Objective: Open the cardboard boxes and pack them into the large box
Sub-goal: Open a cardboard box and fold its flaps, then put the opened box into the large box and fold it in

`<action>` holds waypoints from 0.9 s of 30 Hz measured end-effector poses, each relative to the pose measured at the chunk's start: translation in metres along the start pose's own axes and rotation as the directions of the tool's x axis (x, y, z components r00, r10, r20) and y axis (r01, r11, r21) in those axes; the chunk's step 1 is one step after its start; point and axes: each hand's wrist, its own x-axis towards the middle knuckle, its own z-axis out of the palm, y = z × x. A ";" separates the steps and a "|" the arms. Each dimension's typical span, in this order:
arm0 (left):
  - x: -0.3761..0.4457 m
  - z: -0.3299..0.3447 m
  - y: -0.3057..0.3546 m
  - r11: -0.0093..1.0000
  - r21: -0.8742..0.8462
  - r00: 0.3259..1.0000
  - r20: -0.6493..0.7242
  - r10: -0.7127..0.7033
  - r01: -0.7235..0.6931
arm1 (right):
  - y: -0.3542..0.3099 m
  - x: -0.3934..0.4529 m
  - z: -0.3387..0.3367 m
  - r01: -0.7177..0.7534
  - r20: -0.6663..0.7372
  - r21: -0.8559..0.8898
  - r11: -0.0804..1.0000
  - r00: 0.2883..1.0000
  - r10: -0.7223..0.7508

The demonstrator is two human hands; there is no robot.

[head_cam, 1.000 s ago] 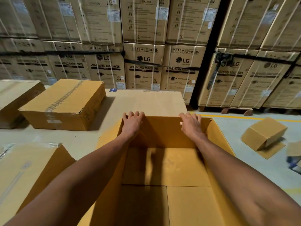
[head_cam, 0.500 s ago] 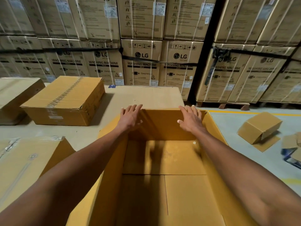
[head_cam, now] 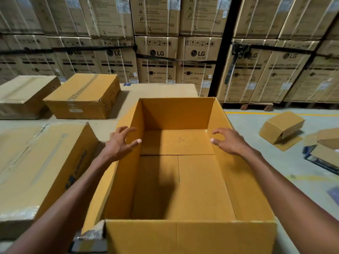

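Two bare hands hover over a large open box (head_cam: 176, 180) that stands on a pale cardboard-covered work surface (head_cam: 110, 125) in a warehouse with a grey floor (head_cam: 293, 171) marked by a yellow line. The left hand (head_cam: 120, 143) is over the box's left wall, fingers spread and loosely bent, gripping nothing; the right hand (head_cam: 229, 142) mirrors it over the right wall, likewise released. Beyond the left hand lie two closed cardboard boxes (head_cam: 84, 96), and a taped carton (head_cam: 40, 167) sits just outside that forearm. Out past the right hand a small opened box (head_cam: 281, 127) lies tipped on the floor. Ahead of both hands, stacked cartons (head_cam: 157, 59) read "LG" and "WASHING MACHINE".
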 end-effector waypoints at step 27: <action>-0.273 0.014 -0.007 0.872 -0.488 0.990 -0.141 -0.026 -0.046 | -0.094 -0.275 0.095 0.350 -0.453 0.406 0.844 0.879 -0.147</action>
